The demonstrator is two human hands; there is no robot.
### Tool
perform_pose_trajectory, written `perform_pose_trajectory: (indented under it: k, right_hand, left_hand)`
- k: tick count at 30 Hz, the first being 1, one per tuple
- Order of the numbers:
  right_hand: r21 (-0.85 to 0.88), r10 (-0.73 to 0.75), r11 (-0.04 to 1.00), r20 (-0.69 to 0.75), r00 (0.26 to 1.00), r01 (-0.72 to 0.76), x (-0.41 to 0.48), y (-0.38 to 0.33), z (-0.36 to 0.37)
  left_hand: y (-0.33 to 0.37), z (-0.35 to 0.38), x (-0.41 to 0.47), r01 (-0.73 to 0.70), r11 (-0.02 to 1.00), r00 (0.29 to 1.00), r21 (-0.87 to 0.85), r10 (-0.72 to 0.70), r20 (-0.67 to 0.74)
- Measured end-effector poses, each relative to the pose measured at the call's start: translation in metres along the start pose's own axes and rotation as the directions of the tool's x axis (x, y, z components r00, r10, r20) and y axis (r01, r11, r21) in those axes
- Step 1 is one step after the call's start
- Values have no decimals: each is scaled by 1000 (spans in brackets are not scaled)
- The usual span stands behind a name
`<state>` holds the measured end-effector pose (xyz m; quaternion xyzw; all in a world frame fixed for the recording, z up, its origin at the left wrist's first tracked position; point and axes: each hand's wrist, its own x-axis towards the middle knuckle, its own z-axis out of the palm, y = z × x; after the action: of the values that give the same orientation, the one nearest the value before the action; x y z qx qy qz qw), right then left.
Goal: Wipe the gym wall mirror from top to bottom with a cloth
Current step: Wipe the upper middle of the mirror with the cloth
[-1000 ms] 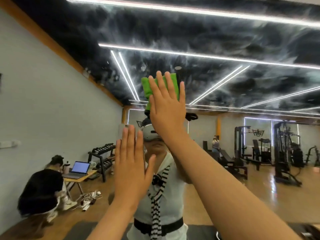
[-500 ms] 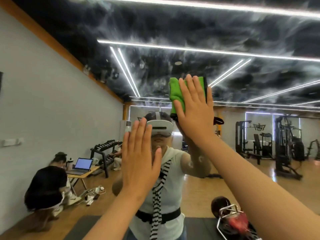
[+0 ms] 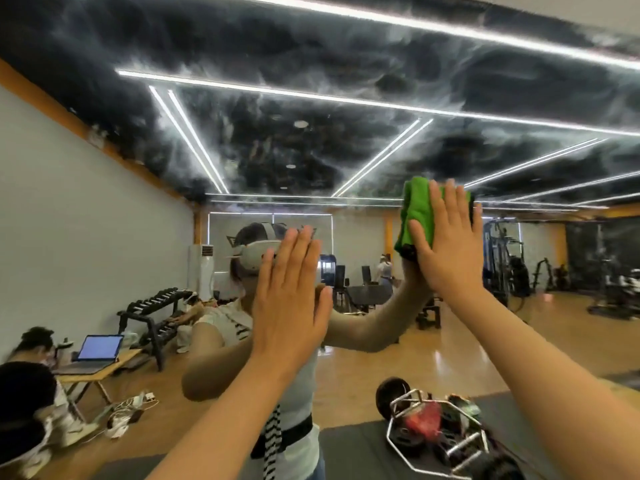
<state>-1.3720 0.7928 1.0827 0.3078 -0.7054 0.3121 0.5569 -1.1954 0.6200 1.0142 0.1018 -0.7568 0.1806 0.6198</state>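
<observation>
Right of centre in the frame, the right hand [image 3: 446, 244], fingers straight and together, presses the folded green cloth [image 3: 417, 209] flat against the mirror [image 3: 346, 143], while the left hand [image 3: 289, 303], equally flat and holding nothing, rests on the glass at centre, lower than the cloth.

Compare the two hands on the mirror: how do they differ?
The right hand presses a green cloth flat to the mirror; the left hand lies bare on it. The right hand sits higher and further right than the left hand. Both are open, fingers straight and pointing up.
</observation>
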Motion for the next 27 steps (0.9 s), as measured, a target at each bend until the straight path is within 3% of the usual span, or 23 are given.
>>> perform_pose_trajectory:
  k: [4,7,13,16,19,20,23,25,27]
  right_hand:
    - [18,23,1000,-29,999,-22,5,-7,5]
    - [-20,-11,1000,-79,997,10,5,-19,13]
    - [-60,-274,960,1,962,274,15,37,7]
    - [8,-58,998,-25,998,58,25,55,1]
    - [66,139,989,-51,989,-136,27,17,3]
    - [91,103,991,-44,994,-99,23,-2,5]
    - [101,-211,972,-35,977,214,2,-38,12]
    - [76,-373,925,-11,928,373,-2,-24,12]
    - [81,-412,909,13,911,410,6,11,8]
  left_hand:
    - [25,9,23,14,998,1000,-56,-14,-7]
    - [33,17,28,15,1000,1000,-4,-15,-19]
    - [28,28,26,-29,991,999,133,32,-17]
    - [30,28,26,-20,989,999,146,23,-24]
    - [32,27,25,-11,990,1000,140,14,-18]
    - [31,26,24,-10,991,1000,136,12,-15]
    - [30,24,25,-22,986,1000,163,25,-12]
    - [30,22,25,-18,987,1000,160,21,-13]
    - [32,21,25,-6,989,1000,151,9,-17]
